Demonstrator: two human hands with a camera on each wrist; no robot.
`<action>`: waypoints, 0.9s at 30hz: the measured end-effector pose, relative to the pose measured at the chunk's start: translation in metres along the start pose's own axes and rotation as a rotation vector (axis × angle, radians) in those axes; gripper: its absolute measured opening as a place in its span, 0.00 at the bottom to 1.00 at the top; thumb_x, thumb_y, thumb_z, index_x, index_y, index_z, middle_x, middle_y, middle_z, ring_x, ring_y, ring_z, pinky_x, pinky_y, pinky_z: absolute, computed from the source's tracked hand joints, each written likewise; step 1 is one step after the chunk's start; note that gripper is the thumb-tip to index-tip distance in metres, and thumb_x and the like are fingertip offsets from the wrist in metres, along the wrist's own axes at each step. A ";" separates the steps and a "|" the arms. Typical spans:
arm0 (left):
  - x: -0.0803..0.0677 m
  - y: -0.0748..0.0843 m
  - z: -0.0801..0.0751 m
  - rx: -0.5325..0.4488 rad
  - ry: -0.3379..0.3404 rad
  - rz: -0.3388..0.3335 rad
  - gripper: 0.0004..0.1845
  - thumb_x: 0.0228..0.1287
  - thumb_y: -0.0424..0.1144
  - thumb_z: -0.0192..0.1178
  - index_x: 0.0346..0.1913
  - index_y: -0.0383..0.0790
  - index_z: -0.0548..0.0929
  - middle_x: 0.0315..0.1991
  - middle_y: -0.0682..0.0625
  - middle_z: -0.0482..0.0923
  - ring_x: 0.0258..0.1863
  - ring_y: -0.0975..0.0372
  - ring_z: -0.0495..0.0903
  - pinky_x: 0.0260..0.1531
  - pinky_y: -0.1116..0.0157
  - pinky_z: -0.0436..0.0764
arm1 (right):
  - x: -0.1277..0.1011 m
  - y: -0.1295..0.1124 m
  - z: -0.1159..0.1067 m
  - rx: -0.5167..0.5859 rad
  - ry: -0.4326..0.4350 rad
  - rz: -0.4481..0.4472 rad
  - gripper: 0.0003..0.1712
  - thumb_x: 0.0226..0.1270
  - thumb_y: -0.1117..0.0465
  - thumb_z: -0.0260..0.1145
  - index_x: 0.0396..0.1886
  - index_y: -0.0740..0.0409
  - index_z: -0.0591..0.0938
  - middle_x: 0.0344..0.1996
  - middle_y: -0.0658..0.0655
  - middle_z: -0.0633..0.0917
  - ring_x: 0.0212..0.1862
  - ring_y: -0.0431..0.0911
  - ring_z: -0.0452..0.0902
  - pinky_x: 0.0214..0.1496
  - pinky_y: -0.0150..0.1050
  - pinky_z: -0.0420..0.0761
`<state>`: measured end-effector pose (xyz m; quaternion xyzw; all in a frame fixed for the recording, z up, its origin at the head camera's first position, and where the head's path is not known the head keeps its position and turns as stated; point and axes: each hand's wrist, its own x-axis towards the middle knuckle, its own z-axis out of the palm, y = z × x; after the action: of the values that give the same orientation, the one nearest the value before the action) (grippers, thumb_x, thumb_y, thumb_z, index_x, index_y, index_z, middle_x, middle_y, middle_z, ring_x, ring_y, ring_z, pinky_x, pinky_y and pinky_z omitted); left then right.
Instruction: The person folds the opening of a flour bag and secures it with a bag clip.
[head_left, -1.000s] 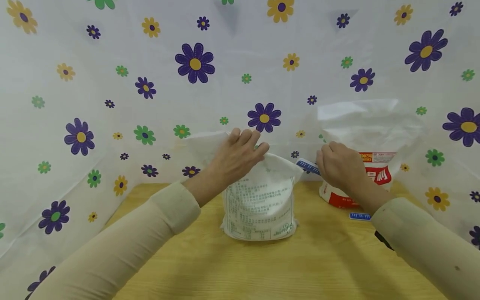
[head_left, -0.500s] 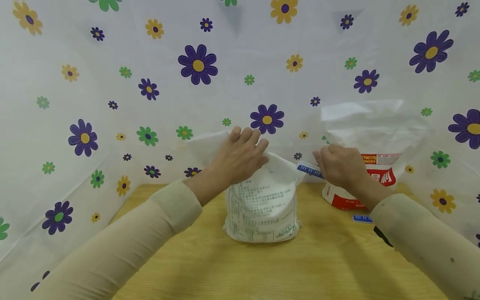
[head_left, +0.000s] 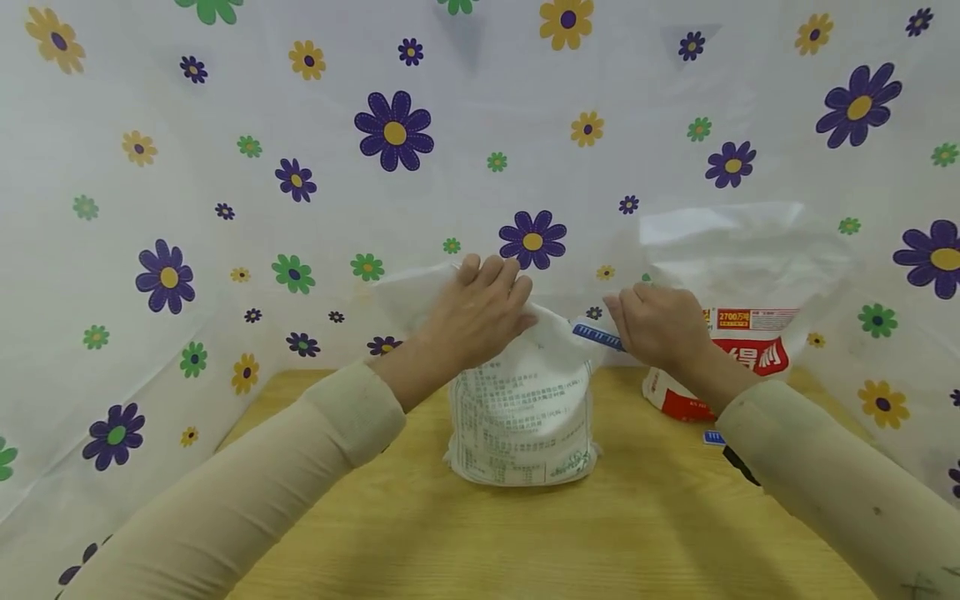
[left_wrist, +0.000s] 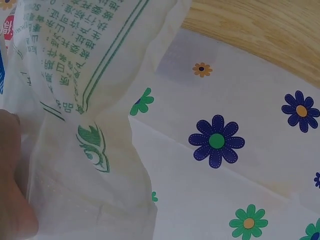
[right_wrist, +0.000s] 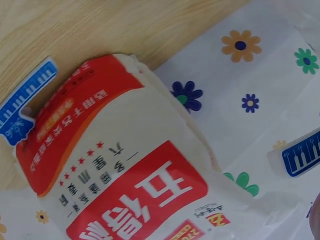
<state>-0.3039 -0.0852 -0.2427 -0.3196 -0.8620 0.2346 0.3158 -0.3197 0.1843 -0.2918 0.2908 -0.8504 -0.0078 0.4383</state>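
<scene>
My left hand [head_left: 480, 308] grips the top of a white plastic bag [head_left: 521, 425] with green print, its fingers curled over the bunched rim. The bag's full lower part stands on the table. At the left edge of the left wrist view, part of the hand [left_wrist: 15, 195] lies against the bag [left_wrist: 60, 165]. In my right hand [head_left: 663, 329] is a short blue ruler [head_left: 597, 337] with white marks, held by one end. Its free end overlaps the bag's upper right edge. The right wrist view shows this ruler [right_wrist: 302, 154] only in part, with a bit of the hand beside it.
A second white bag [head_left: 750, 258] with red panels, a flour bag by its look, stands at the back right behind my right hand. Another blue ruler [right_wrist: 25, 97] lies beside it on the wooden table [head_left: 487, 542]. A flower-patterned sheet [head_left: 465, 100] rises behind the table.
My right hand has moved left with the ruler, and the bag's upper right corner now sits further in. The left hand keeps its grip at nearly the same place.
</scene>
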 end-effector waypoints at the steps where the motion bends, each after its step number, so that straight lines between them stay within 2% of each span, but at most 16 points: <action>1: 0.000 0.000 0.000 0.005 0.004 0.001 0.21 0.77 0.59 0.43 0.47 0.43 0.72 0.45 0.48 0.70 0.46 0.54 0.65 0.50 0.56 0.60 | 0.003 -0.001 -0.001 0.002 0.006 -0.004 0.21 0.73 0.54 0.58 0.21 0.61 0.75 0.11 0.54 0.71 0.13 0.47 0.67 0.16 0.35 0.70; 6: 0.000 0.001 0.001 0.034 0.026 0.004 0.21 0.77 0.59 0.44 0.44 0.43 0.72 0.44 0.49 0.70 0.45 0.55 0.65 0.50 0.56 0.60 | 0.018 -0.008 -0.007 0.016 0.064 -0.030 0.23 0.75 0.55 0.54 0.18 0.60 0.73 0.11 0.55 0.69 0.13 0.48 0.65 0.15 0.36 0.67; 11: 0.000 0.003 0.000 0.024 0.010 0.016 0.22 0.77 0.59 0.44 0.44 0.42 0.73 0.44 0.49 0.71 0.46 0.55 0.66 0.51 0.56 0.60 | 0.032 -0.017 -0.013 -0.012 0.105 -0.130 0.25 0.76 0.56 0.54 0.16 0.60 0.71 0.10 0.54 0.66 0.12 0.46 0.61 0.15 0.34 0.63; 15: 0.001 0.001 -0.002 0.019 0.000 0.002 0.23 0.77 0.59 0.44 0.45 0.41 0.73 0.44 0.49 0.71 0.47 0.55 0.65 0.52 0.56 0.59 | 0.044 -0.021 -0.015 -0.096 0.088 -0.224 0.24 0.74 0.56 0.59 0.15 0.59 0.73 0.10 0.54 0.67 0.11 0.47 0.63 0.14 0.34 0.64; 17: 0.000 -0.001 -0.003 0.006 -0.019 -0.007 0.22 0.77 0.59 0.45 0.46 0.41 0.73 0.45 0.49 0.71 0.47 0.55 0.65 0.53 0.55 0.59 | 0.045 -0.021 -0.015 -0.124 0.053 -0.244 0.24 0.74 0.55 0.59 0.15 0.59 0.74 0.10 0.54 0.68 0.12 0.47 0.64 0.15 0.34 0.65; 20: -0.002 -0.002 -0.004 -0.022 -0.063 -0.009 0.21 0.77 0.58 0.44 0.48 0.42 0.73 0.47 0.48 0.71 0.48 0.54 0.64 0.53 0.55 0.59 | 0.038 -0.018 -0.014 -0.134 -0.039 -0.239 0.22 0.72 0.55 0.61 0.17 0.60 0.77 0.11 0.54 0.69 0.13 0.47 0.66 0.16 0.35 0.68; 23: -0.004 -0.003 -0.003 -0.040 -0.080 0.004 0.20 0.77 0.57 0.43 0.49 0.42 0.72 0.49 0.48 0.71 0.49 0.54 0.64 0.53 0.55 0.59 | 0.026 -0.011 -0.011 -0.126 -0.120 -0.194 0.21 0.71 0.55 0.62 0.18 0.60 0.77 0.11 0.54 0.70 0.13 0.47 0.66 0.16 0.35 0.69; 25: -0.004 -0.003 -0.003 -0.037 -0.072 0.009 0.20 0.77 0.57 0.43 0.48 0.42 0.71 0.49 0.47 0.71 0.49 0.53 0.64 0.53 0.55 0.58 | 0.019 -0.008 -0.009 -0.107 -0.131 -0.154 0.21 0.71 0.56 0.63 0.17 0.60 0.77 0.10 0.54 0.69 0.13 0.47 0.66 0.16 0.35 0.69; 27: -0.004 -0.004 -0.002 -0.032 -0.050 0.006 0.21 0.77 0.57 0.43 0.50 0.42 0.72 0.49 0.47 0.71 0.49 0.53 0.64 0.53 0.54 0.59 | 0.017 -0.008 -0.005 -0.088 -0.107 -0.113 0.21 0.71 0.56 0.62 0.17 0.60 0.76 0.10 0.54 0.69 0.12 0.47 0.65 0.15 0.35 0.68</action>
<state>-0.3017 -0.0902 -0.2402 -0.3212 -0.8723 0.2296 0.2883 -0.3192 0.1706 -0.2783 0.3181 -0.8537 -0.0855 0.4034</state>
